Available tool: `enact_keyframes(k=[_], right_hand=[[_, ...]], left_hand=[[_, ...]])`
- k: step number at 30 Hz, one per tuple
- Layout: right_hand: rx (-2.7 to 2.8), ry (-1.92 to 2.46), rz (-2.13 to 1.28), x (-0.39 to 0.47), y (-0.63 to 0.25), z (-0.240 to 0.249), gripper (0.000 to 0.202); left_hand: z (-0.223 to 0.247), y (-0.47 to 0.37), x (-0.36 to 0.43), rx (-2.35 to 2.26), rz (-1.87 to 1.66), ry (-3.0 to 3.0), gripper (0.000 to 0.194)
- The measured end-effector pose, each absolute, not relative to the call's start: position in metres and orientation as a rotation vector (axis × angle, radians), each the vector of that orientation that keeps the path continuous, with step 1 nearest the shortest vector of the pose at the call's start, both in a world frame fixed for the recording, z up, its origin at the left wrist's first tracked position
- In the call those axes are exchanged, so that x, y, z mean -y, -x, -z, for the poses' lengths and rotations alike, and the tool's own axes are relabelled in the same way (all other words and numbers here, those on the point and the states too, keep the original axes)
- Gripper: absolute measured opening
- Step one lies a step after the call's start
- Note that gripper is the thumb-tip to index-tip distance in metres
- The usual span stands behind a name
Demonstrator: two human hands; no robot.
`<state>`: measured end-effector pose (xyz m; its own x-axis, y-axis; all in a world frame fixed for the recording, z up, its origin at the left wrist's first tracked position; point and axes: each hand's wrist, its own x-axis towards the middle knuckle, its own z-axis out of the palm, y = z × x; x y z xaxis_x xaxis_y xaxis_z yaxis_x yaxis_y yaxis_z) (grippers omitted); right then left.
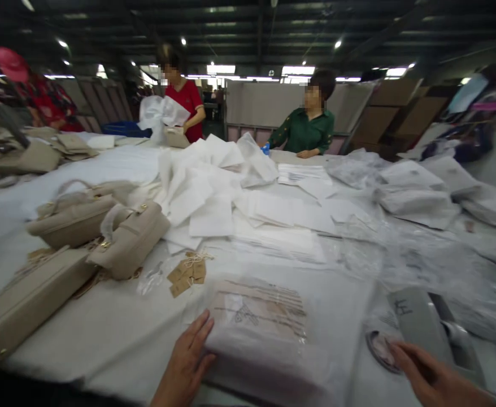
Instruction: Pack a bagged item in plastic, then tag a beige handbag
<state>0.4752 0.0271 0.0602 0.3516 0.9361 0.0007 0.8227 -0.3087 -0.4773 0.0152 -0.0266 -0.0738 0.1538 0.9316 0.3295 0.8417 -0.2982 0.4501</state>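
Observation:
My left hand (pixel 186 359) lies with stretched fingers against the left edge of a clear plastic-wrapped package (pixel 265 333). Printed lines and a drawn mark show through its film. On the right, my right hand (pixel 430 373) has its fingers drawn together, their tips at a dark-rimmed round thing (pixel 382 351) that looks like a tape roll. Whatever the fingertips pinch is too small to make out. Just beyond this hand stands a grey tape dispenser (pixel 420 319) with a handwritten mark.
Beige handbags (pixel 129 240) lie at the left, near brown paper tags (pixel 186 274) with strings. White sheets (pixel 214 198) pile up mid-table. Wrapped packages (pixel 417 198) and loose clear plastic (pixel 434 265) cover the right. Several co-workers stand across the table, one holding a bag (pixel 175 137).

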Motion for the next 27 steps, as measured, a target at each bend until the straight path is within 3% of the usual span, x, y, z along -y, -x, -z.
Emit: enact_keyframes(k=[5, 8, 12, 19, 27], right_hand=[[2.422, 1.203, -1.031, -0.066, -0.306, -0.134, 0.028], [2.77, 0.822, -1.272, -0.086, -0.24, -0.149, 0.023], [3.206, 0.645, -1.108, -0.116, -0.189, -0.131, 0.017], [3.515, 0.672, -0.669, -0.128, -0.144, -0.104, 0.023], [3.532, 0.709, -0.621, -0.133, -0.139, -0.102, 0.023]], left_hand=[[0.069, -0.017, 0.03, -1.707, -0.921, -2.109, 0.06], [0.064, -0.017, 0.03, -1.668, -0.921, -2.086, 0.065], [0.061, -0.016, 0.029, -1.663, -0.882, -2.074, 0.079], [0.057, -0.022, 0.03, -1.819, -0.717, -2.174, 0.085], [0.063, -0.025, 0.034, -1.994, -0.721, -2.57, 0.07]])
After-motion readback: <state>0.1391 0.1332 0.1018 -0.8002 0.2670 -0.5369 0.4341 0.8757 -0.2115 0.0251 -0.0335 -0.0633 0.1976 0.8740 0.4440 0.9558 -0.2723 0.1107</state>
